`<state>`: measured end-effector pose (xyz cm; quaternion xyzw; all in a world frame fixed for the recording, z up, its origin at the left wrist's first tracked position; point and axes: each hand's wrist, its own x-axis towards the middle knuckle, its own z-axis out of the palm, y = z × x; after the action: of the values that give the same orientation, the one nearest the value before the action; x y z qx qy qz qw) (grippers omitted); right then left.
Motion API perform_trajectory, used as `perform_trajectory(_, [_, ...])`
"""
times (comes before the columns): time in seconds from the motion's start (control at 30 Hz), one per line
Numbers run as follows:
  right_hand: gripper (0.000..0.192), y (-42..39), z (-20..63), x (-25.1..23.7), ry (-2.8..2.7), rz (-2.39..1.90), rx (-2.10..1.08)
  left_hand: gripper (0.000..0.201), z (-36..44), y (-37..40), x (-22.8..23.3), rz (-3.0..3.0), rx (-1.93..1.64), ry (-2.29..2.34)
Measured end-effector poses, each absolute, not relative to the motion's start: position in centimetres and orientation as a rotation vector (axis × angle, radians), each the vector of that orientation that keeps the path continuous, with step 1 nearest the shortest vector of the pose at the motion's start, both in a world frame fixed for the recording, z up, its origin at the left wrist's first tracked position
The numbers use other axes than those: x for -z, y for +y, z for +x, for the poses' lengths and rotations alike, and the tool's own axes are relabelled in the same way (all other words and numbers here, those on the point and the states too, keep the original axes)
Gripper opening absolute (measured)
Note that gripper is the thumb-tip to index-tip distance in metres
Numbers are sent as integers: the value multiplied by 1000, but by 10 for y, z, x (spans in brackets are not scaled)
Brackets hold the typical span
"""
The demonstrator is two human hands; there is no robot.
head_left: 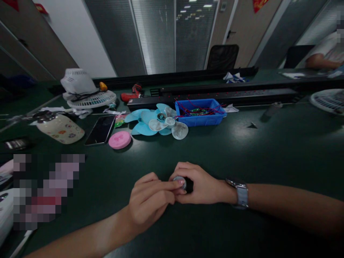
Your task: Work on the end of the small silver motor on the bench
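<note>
In the middle of the table's front, my right hand (205, 184) is curled around a small round thing with a silvery-grey top (177, 178). Its kind cannot be made out, as fingers cover most of it. A watch with a grey strap (242, 195) is on my right wrist. From the left, my left hand (150, 199) reaches in with its index finger laid over the silvery top and the other fingers curled. Both hands touch there, and the left thumb is mostly hidden.
Beyond my hands lie light-blue fan blades (146, 118), a blue bin (204, 120) of wired parts and a pink round case (120, 140). Leftward are a phone (100, 129), a cream bottle (61, 129) and a white fan (79, 82). A red drill (130, 96) lies behind; another person (326, 53) sits far right.
</note>
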<state>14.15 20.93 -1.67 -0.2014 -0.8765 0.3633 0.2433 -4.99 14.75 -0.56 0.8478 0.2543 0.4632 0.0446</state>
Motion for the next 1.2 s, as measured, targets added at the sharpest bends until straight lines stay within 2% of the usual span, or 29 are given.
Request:
perform_trajectory(0.2, [23, 209, 142, 13, -2405, -533, -993, 13, -50, 147, 3, 2659, -1408, 748])
perform_trajectory(0.57, [24, 210, 141, 14, -2384, -539, -1014, 24, -50, 149, 5, 2460, -1455, 737])
perform_trajectory(1.2, [22, 209, 141, 20, -2370, -565, -976, 18, -42, 149, 2, 2356, -1444, 958])
